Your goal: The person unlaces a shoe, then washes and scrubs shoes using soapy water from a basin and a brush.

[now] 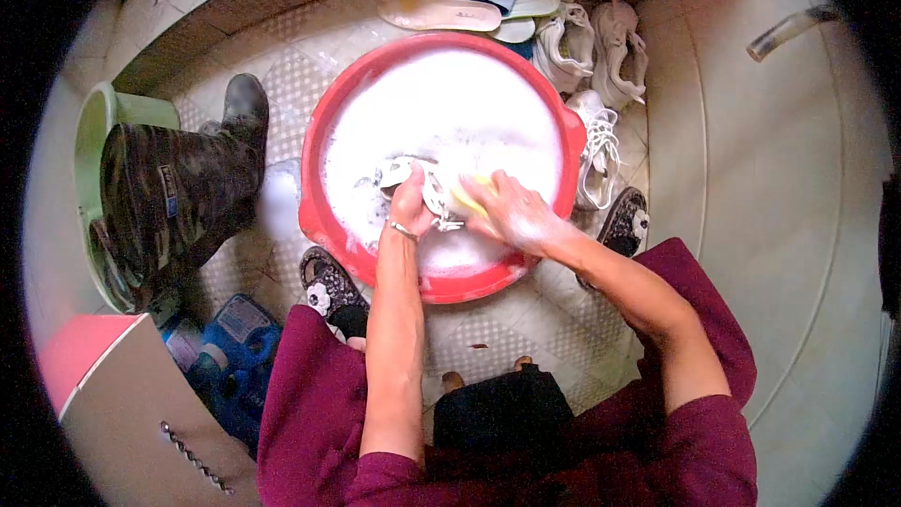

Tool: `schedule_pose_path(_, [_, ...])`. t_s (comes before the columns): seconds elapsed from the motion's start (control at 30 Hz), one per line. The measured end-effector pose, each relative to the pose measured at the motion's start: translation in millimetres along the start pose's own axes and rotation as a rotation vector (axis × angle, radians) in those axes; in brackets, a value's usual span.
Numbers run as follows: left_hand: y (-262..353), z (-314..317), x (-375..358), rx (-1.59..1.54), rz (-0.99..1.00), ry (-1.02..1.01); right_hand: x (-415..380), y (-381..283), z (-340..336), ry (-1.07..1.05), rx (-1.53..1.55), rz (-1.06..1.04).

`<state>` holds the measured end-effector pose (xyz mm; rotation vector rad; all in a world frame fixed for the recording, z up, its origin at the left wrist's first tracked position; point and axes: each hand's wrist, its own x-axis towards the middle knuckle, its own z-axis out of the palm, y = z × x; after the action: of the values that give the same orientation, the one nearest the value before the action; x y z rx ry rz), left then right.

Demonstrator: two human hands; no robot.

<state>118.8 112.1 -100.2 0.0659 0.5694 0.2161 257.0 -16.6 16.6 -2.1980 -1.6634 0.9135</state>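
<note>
A red basin (pixel 313 155) full of thick white suds (pixel 441 103) stands on the floor between my feet. Over its near half, my left hand (pixel 410 204) is closed around a white lace-up shoe (pixel 435 195), partly sunk in foam. My right hand (pixel 518 213), smeared with suds, grips a yellow brush (pixel 469 195) against or close to the shoe's right side. Motion blurs the brush, and its bristles are hard to make out. White laces hang at the shoe's near end.
Loose insoles (pixel 441 12) lie behind the basin. White shoes (pixel 566 49) and a laced sneaker (pixel 598 150) stand along the right wall. A dark boot (pixel 178 192) leans from a green bucket (pixel 92 155) at left. Blue bottles (pixel 242 333) sit beside a cabinet (pixel 141 413).
</note>
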Motion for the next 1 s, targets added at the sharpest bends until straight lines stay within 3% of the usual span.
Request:
schedule_pose_path(0.03, [0,-8,4,-0.118,-0.026,-0.232,-6,3,-1,-0.031,-0.108,-0.052])
schedule_pose_path(0.07, [-13,-14,3,0.033,0.010,0.067,-1,5,1,-0.043,-0.114,-0.055])
schedule_pose_path(0.17, [-26,19,2,0.066,0.082,0.095,29,-4,18,-0.029,-0.100,-0.018])
schedule_pose_path(0.2, [-22,1,6,0.077,0.142,0.057,50,-8,26,0.004,-0.132,-0.026])
schedule_pose_path(0.23, [-14,-29,19,-0.107,0.106,-0.273,68,-12,32,0.035,-0.163,-0.029])
schedule_pose_path(0.3, [-2,-2,15,-0.126,0.150,0.038,105,-13,36,-0.062,-0.114,0.017])
schedule_pose_path(0.37, [3,12,14,-0.085,0.145,0.030,116,-13,40,-0.046,-0.093,0.011])
schedule_pose_path(0.43, [-3,-31,25,-0.072,0.229,0.030,106,-14,37,-0.103,-0.013,0.091])
schedule_pose_path(0.47, [-3,-75,45,-0.284,0.163,-0.635,87,-9,40,-0.013,0.068,0.078])
schedule_pose_path(0.5, [-7,-44,26,-0.065,0.317,-0.135,67,-3,46,-0.003,0.088,0.114])
schedule_pose_path(0.57, [-17,9,10,-0.127,0.391,0.095,45,-20,27,-0.155,0.046,0.200])
schedule_pose_path(0.6, [-26,9,12,-0.124,0.390,0.101,48,-19,32,-0.006,-0.012,0.164])
schedule_pose_path(0.63, [-32,7,15,-0.137,0.383,0.158,66,-17,33,-0.004,-0.006,0.162])
schedule_pose_path(0.7, [-39,12,14,-0.166,0.298,0.388,112,-10,33,-0.277,-0.106,0.169])
schedule_pose_path(0.77, [-48,-8,23,-0.080,0.285,0.232,132,16,60,-0.302,0.006,0.087])
schedule_pose_path(0.83, [-43,5,9,-0.143,0.279,0.154,104,-17,28,-0.021,-0.160,-0.002])
schedule_pose_path(0.87, [-40,13,9,-0.212,0.281,0.064,83,-21,35,0.098,-0.082,0.061])
schedule_pose_path(0.9, [-50,0,16,-0.236,0.297,0.107,61,-21,43,0.212,0.006,0.135])
schedule_pose_path(0.97, [-74,-39,33,-0.208,0.325,-0.231,53,-19,32,0.112,-0.022,0.214])
schedule_pose_path(1.0, [-71,-21,28,-0.207,0.319,-0.234,63,-15,26,0.064,-0.073,0.151])
